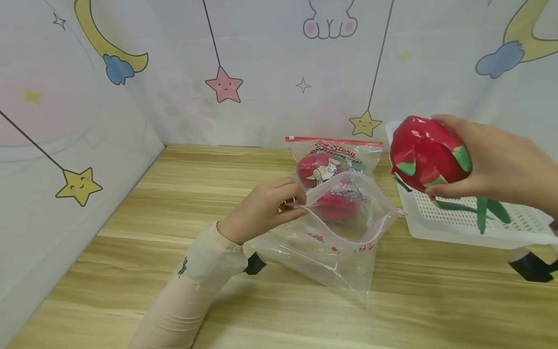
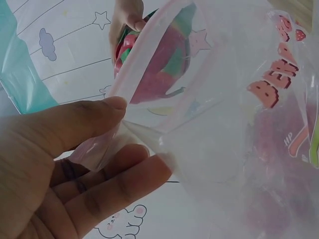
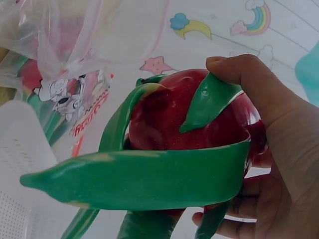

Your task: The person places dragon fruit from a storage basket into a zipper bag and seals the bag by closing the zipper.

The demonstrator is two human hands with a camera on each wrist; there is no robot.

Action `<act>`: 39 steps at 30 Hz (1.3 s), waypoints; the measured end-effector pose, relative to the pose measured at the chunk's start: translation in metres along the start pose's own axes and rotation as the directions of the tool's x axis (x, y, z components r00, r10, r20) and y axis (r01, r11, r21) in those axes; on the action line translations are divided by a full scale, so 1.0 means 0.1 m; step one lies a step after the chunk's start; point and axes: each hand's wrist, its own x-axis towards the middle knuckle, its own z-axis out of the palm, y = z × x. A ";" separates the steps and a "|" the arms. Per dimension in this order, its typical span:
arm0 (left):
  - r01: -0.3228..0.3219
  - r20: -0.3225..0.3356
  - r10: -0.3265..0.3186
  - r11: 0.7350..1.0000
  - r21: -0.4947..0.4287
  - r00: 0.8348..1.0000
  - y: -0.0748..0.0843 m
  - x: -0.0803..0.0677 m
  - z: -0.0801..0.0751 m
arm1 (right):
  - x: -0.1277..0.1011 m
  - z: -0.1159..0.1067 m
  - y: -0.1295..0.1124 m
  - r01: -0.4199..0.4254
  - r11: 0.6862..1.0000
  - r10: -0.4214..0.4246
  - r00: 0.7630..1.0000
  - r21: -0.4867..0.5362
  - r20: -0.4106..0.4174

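Observation:
My left hand (image 1: 263,208) pinches the left edge of a clear zip bag (image 1: 322,259), whose pink-rimmed mouth gapes toward the top. Thumb and fingers also grip this bag's rim in the left wrist view. Up at the right, my right hand (image 1: 501,160) holds a red toy dragon fruit (image 1: 429,152) with green scales, in the air beyond the bag's right side. Long green leaves (image 3: 144,179) stick out from the fruit in the right wrist view. Behind the open bag lies a second zip bag (image 1: 335,150) with a red slider strip and red fruit-like things inside.
A white perforated basket (image 1: 420,228) stands at the right, partly below the held dragon fruit. The wood-grain table (image 1: 165,213) runs back to a printed cloth (image 1: 261,43) with stars and moons. Black camera mounts (image 1: 255,263) show at both wrists.

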 end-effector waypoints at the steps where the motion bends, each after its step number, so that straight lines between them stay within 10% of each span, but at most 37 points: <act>1: -0.001 -0.001 0.001 1.000 -0.001 1.000 0.00 0.00 0.00 | -0.01 -0.01 -0.02 0.009 1.000 -0.009 1.000 -0.002 -0.004; 39: 0.018 -0.073 -0.017 1.000 0.013 0.997 -0.02 0.04 0.06 | 0.08 0.12 -0.80 0.330 0.944 -0.329 0.942 -0.014 0.061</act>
